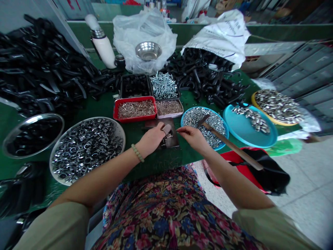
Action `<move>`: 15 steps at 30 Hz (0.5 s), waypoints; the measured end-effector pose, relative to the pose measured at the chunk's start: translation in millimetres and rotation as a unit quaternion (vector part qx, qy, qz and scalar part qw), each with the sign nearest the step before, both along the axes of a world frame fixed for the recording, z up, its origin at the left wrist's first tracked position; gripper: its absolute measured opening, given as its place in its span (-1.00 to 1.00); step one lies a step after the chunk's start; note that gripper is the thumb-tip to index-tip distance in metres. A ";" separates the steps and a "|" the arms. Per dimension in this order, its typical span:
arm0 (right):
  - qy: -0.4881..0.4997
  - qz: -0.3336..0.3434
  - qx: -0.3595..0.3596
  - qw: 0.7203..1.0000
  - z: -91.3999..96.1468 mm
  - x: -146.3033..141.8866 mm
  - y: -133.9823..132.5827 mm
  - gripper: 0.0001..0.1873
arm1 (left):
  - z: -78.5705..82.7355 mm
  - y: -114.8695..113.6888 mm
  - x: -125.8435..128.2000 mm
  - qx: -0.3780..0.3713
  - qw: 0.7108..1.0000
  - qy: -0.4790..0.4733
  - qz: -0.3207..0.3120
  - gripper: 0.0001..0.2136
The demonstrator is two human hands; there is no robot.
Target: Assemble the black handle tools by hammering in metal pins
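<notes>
My left hand (152,139), with a pale wrap on one finger, is closed on a small black part with a spring (169,135). That part rests at a dark metal plate (173,143) on the bench, and my fingers cover much of it. Just to the right, my right hand (194,136) is pinched, its fingertips pointing at the black part without touching it. Whatever lies between those fingertips is too small to name. Beside my right hand stands a blue tray (227,133) of small silvery pieces, with a hammer (229,143) lying across it.
Behind my hands are a red tray (114,113) of thin pins, a box of tiny rivets (169,107) and a box of bolts (163,85). A bowl of metal rings (88,149) stands left. Black handles (39,66) are heaped behind; another blue tray (251,133) is right.
</notes>
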State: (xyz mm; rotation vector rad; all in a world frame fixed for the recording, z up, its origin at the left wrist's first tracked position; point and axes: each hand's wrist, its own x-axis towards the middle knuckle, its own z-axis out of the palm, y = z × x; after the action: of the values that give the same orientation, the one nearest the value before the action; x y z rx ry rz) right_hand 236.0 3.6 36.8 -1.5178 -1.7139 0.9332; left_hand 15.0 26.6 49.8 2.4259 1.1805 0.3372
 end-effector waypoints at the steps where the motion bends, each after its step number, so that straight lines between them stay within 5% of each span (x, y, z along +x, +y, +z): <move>1: 0.002 0.004 0.005 1.000 -1.0 -1.3 1.3 -0.79 | -2.3 -0.1 -1.3 0.011 1.000 0.006 -0.002 -0.74; 10: -0.122 0.042 0.038 0.991 -9.1 -18.5 19.4 -0.69 | -26.2 -8.4 -21.6 0.105 0.994 -0.014 -0.017 -0.74; 15: -0.330 0.119 0.078 0.933 5.8 -28.5 16.8 -0.75 | -26.7 -9.8 -25.1 0.093 0.995 -0.025 -0.014 -0.71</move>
State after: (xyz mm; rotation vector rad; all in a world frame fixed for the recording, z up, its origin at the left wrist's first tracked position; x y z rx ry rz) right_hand 207.4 20.4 42.6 -1.6492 -2.4222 0.3841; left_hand -10.1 16.9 23.2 2.5732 1.1383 0.5170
